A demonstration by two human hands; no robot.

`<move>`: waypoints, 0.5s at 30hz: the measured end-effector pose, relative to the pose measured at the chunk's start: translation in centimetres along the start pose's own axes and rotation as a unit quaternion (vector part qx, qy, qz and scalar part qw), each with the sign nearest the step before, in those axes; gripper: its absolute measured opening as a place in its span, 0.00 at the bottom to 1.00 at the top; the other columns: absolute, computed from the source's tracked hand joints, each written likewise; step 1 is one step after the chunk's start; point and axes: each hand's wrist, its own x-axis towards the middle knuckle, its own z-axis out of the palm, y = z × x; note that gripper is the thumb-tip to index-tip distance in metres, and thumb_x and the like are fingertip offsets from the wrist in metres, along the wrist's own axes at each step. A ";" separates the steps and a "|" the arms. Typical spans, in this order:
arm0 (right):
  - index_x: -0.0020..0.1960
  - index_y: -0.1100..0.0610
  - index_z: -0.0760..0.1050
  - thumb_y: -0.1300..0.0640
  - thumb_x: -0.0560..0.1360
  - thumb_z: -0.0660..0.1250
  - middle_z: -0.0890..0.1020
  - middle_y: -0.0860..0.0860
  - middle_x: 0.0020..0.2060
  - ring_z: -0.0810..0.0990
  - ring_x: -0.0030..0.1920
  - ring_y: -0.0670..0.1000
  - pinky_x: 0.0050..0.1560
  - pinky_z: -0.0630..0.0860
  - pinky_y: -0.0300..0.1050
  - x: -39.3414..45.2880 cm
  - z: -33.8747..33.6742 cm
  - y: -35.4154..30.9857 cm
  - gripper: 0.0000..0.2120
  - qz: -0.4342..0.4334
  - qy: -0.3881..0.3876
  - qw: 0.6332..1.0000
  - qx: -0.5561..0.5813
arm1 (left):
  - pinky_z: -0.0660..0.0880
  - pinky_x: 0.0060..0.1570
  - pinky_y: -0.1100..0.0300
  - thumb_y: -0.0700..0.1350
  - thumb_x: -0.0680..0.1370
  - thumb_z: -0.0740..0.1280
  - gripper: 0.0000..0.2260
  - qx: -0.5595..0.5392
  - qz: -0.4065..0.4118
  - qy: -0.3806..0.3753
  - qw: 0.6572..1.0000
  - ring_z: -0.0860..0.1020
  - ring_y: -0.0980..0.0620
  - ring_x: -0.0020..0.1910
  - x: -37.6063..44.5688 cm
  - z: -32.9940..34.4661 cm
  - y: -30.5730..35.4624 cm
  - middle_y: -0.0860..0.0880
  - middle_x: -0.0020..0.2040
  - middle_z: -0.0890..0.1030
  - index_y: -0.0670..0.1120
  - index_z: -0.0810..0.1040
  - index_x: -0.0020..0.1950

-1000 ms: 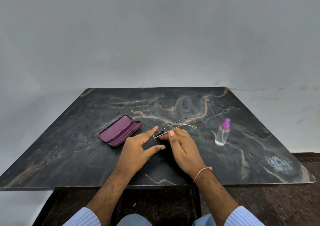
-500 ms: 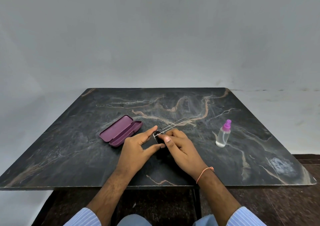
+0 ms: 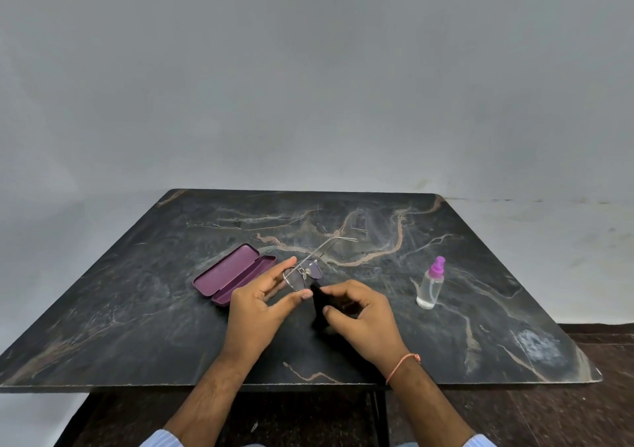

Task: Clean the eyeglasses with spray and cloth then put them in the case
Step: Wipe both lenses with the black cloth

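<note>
A person sits at a dark marble-patterned desk (image 3: 137, 309) with pale and rust-coloured veins, both forearms reaching in from the near edge. The left hand (image 3: 255, 304) holds a pair of thin metal-framed eyeglasses with clear lenses (image 3: 302, 276) just above the desk's middle: the forefinger lies along the far rim of the near lens and the thumb meets its near edge, so the fingers pinch that lens between them. The glasses' temple arms are unfolded and point away toward the far side of the desk.

Just right of the glasses, the right hand (image 3: 363, 313) has its fingers curled around a small black cloth (image 3: 320, 306), which hangs in a dark fold between thumb and forefinger. The cloth sits just beside the held lens; whether it touches the glass is hard to tell against the dark desk. An orange thread bracelet (image 3: 403, 364) circles the right wrist.

A purple oblong hard-shell eyeglass case (image 3: 235, 273) lies open on the desk, left of the glasses and just beyond the left hand, lid folded back, both halves facing up. A small clear plastic spray bottle with a purple nozzle (image 3: 430, 287) stands upright to the right, well apart from the hands. Light blue striped sleeve cuffs (image 3: 161, 439) show at the bottom edge. A plain grey wall (image 3: 308, 86) rises behind the desk.
</note>
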 end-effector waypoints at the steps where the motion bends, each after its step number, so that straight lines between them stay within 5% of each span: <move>1: 0.58 0.49 0.87 0.65 0.73 0.75 0.89 0.46 0.50 0.88 0.51 0.48 0.54 0.81 0.43 -0.3 -0.2 -0.1 0.17 0.035 0.010 0.999 0.039 | 0.77 0.67 0.70 0.48 0.71 0.83 0.29 -0.024 -0.008 0.006 1.000 0.83 0.64 0.68 0.0 0.0 0.1 0.60 0.65 0.87 0.51 0.84 0.72; 4: 0.62 0.57 0.85 0.72 0.76 0.72 0.89 0.60 0.51 0.86 0.48 0.52 0.44 0.83 0.42 -0.7 -1.1 -0.6 0.18 0.163 0.071 0.961 0.211 | 0.79 0.68 0.65 0.45 0.73 0.80 0.25 -0.092 -0.025 -0.002 0.995 0.82 0.62 0.70 0.2 0.0 0.1 0.60 0.66 0.87 0.51 0.84 0.69; 7: 0.60 0.64 0.83 0.70 0.78 0.71 0.88 0.61 0.50 0.88 0.43 0.52 0.41 0.85 0.42 -0.9 -2.4 -1.5 0.11 0.263 0.115 0.886 0.364 | 0.80 0.68 0.63 0.43 0.75 0.77 0.22 -0.126 -0.022 -0.012 0.992 0.82 0.56 0.71 0.4 -0.2 -0.3 0.56 0.68 0.86 0.46 0.82 0.69; 15: 0.59 0.62 0.84 0.69 0.80 0.67 0.89 0.59 0.49 0.89 0.43 0.51 0.42 0.87 0.44 0.0 -1.8 -2.4 0.10 0.343 0.127 0.819 0.443 | 0.78 0.72 0.61 0.39 0.80 0.72 0.18 -0.172 -0.012 -0.057 0.983 0.82 0.50 0.73 0.7 -0.2 -1.3 0.51 0.72 0.84 0.39 0.78 0.69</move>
